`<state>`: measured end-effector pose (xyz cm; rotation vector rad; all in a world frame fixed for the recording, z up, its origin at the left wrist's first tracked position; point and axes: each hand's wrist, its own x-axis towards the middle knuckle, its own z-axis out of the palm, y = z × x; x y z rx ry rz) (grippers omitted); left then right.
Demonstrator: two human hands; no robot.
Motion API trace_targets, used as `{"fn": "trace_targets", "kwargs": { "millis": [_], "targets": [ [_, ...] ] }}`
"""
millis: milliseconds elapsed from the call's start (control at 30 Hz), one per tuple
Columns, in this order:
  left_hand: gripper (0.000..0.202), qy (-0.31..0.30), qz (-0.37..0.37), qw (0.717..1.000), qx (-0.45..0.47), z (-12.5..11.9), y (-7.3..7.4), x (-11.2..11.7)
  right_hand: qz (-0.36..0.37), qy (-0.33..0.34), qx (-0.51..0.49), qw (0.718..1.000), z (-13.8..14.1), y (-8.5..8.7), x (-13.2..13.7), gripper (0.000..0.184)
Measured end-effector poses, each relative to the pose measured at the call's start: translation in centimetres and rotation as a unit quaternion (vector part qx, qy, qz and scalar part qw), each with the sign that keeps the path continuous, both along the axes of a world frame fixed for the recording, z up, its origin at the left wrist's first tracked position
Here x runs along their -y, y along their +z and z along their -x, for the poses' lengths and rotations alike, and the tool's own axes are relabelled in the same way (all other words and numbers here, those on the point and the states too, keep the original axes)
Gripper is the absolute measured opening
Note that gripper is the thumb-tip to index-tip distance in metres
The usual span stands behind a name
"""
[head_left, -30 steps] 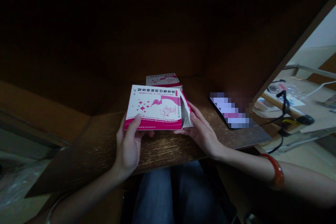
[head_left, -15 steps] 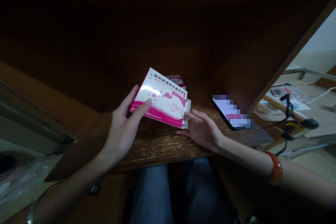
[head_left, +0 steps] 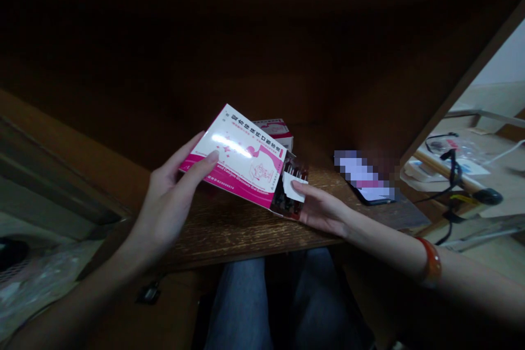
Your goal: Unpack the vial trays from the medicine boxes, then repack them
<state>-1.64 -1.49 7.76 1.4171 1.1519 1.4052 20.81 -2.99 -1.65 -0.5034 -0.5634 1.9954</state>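
A white and pink medicine box (head_left: 241, 161), printed as an oral solution, is gripped at its left end by my left hand (head_left: 172, 186), thumb on top. From the box's right end juts a tray of dark brown vials (head_left: 289, 205), partly inside the box. On top of the vials lies a folded white paper (head_left: 295, 188). My right hand (head_left: 324, 210) pinches the tray's outer end, its thumb on the paper and its fingers hidden beneath. Behind the held box, another pink and white box (head_left: 276, 128) rests on the dark wooden shelf (head_left: 229, 235).
To the right on the shelf lies a phone (head_left: 363, 178) with a lit, blurred screen. Dark wooden panels enclose the shelf at the back and sides. A metal and wood frame with black straps (head_left: 451, 175) stands at the far right. My knees are below the shelf edge.
The vial tray with the white paper has come partly out of the box's right end. My left hand and the box have shifted left; my right hand now grips the tray.
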Motion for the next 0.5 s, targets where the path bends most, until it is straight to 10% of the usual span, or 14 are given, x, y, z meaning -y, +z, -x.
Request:
{"fn": "trace_targets", "kwargs": {
  "millis": [500],
  "targets": [
    [0.028,0.153,0.170,0.973,0.038,8.9,-1.8,-0.9,0.040,-0.017,-0.006,0.999,-0.2,0.0,-0.2,0.023]
  ]
}}
